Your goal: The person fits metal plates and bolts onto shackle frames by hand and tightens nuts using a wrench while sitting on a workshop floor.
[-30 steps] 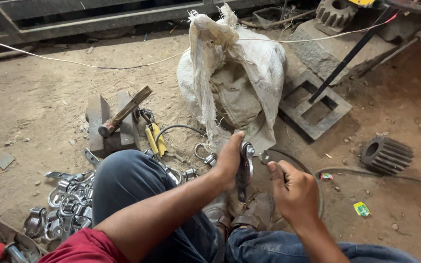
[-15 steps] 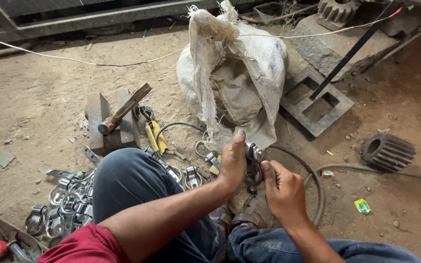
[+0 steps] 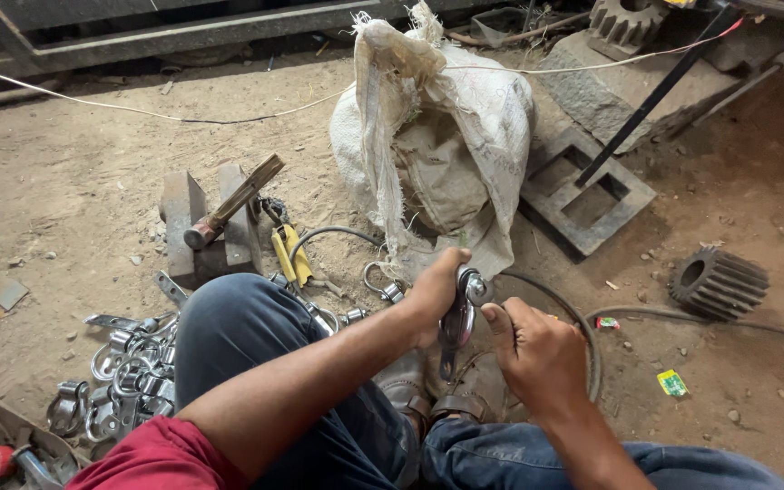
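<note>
Head view: the left hand (image 3: 436,295) is clamped around the top of a metal clamp (image 3: 458,319) whose long axis hangs nearly upright over the dirt floor (image 3: 74,163). The right hand (image 3: 537,354), fingers curled, presses it just beside, from the right.

Sack (image 3: 437,145) stands on the floor (image 3: 74,163) behind both hands. Hammer (image 3: 229,204) rests on blocks (image 3: 194,227) to its left. Gear (image 3: 717,283) lies right. Shackle pile (image 3: 115,381) lies left of the knee.
</note>
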